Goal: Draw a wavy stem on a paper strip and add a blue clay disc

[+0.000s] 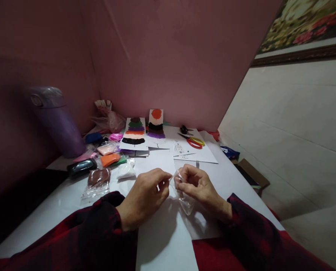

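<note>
A small clear plastic bag (186,203) hangs between my hands above the white paper. My right hand (199,185) pinches its upper part with thumb and fingers. On the other side, my left hand (149,194) has its thumb and fingertips pressed together at the bag's edge. I cannot make out anything inside the bag. To the left of my left hand lie a packet of white clay (126,170) and a packet of brown clay (99,180). Behind them are an orange packet (110,159) and a black packet (81,167).
A purple bottle (59,124) stands at the left. Two cards with coloured bands, a left card (133,132) and a right card (156,126), lean at the back. Scissors (195,142) with red and yellow handles lie on paper. A cardboard box (251,173) sits beyond the table's right edge.
</note>
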`<state>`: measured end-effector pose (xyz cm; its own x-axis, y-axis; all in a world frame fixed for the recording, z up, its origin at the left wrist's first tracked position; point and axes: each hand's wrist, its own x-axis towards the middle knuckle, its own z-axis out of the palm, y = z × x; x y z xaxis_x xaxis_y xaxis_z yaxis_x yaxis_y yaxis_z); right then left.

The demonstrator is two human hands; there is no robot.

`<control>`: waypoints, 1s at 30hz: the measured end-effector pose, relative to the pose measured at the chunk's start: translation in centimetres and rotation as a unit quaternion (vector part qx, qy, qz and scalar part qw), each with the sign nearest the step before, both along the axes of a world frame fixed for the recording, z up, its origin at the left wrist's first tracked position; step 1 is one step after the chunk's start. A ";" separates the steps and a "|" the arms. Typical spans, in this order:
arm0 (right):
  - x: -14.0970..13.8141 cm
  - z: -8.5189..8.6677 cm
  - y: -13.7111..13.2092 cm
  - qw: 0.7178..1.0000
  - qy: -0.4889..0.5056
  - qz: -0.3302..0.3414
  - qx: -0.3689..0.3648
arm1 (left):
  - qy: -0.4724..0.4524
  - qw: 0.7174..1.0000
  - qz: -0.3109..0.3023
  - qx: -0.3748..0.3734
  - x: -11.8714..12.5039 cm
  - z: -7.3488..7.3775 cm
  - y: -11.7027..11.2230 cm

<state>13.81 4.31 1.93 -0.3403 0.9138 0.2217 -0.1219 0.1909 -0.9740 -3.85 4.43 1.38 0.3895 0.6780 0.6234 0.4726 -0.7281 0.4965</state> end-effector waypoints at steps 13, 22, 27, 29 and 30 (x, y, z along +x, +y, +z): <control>0.1 -0.5 0.0 0.998 -0.010 0.040 0.044 | 0.017 1.000 -0.006 -0.025 0.1 -0.3 0.3; 0.2 -0.2 0.4 0.997 -0.049 -0.031 0.051 | -0.075 0.984 -0.015 -0.163 0.3 1.5 -0.4; 0.3 0.2 0.3 0.998 -0.050 -0.045 0.019 | -0.142 0.898 -0.067 -0.412 0.1 2.2 -0.4; 0.3 0.1 0.3 0.998 -0.057 -0.040 0.000 | -0.162 0.882 -0.072 -0.437 0.1 2.1 -0.3; 0.3 0.0 0.3 0.997 -0.062 -0.038 -0.002 | -0.175 0.878 -0.074 -0.438 0.1 2.0 -0.2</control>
